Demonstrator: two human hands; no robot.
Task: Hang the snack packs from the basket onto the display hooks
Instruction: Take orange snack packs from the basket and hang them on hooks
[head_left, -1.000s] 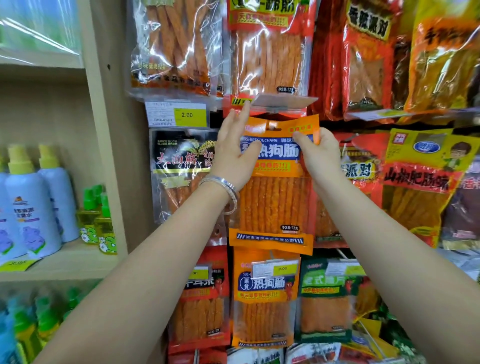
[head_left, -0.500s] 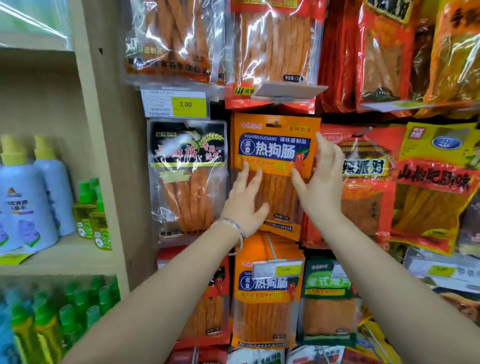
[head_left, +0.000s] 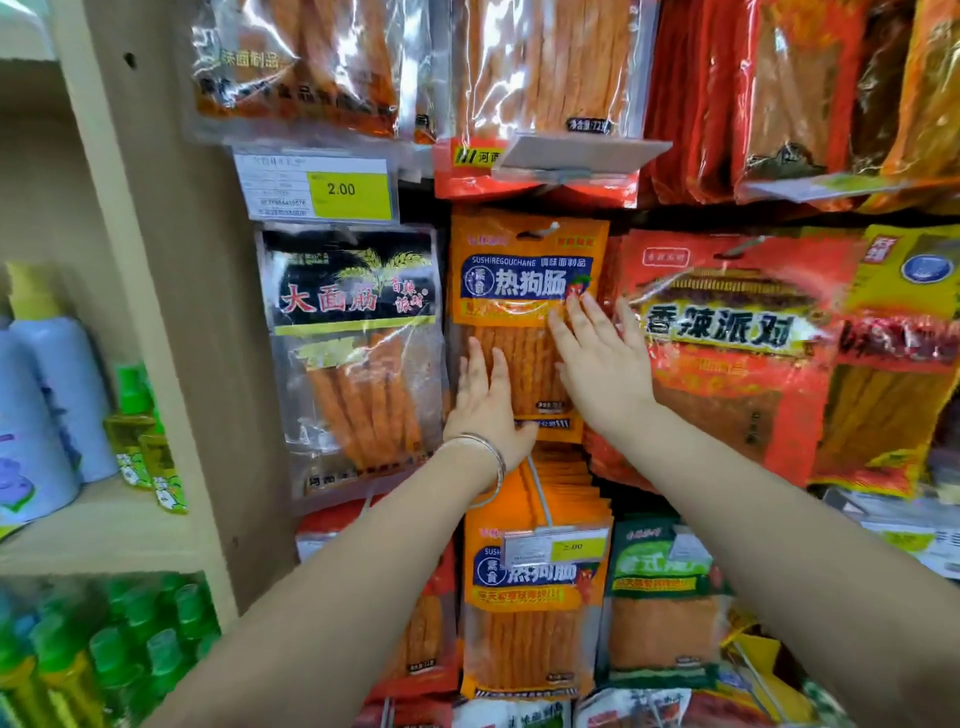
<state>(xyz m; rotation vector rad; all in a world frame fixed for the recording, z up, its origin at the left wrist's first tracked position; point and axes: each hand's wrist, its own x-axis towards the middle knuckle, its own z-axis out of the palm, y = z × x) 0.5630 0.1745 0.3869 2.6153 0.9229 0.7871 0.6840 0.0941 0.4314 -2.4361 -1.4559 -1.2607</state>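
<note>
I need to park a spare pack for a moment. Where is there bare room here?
Free: the front strip of the wooden shelf, ahead of the blue bottles and small green bottles, beside the wooden upright. Crowded to the right of it: the orange pack hangs tight between the black pack and the red pack.

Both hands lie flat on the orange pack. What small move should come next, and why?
Probably lift both hands away. The orange pack already hangs from its hook by the top hole, and the left hand and right hand only press flat on it, gripping nothing.
</note>
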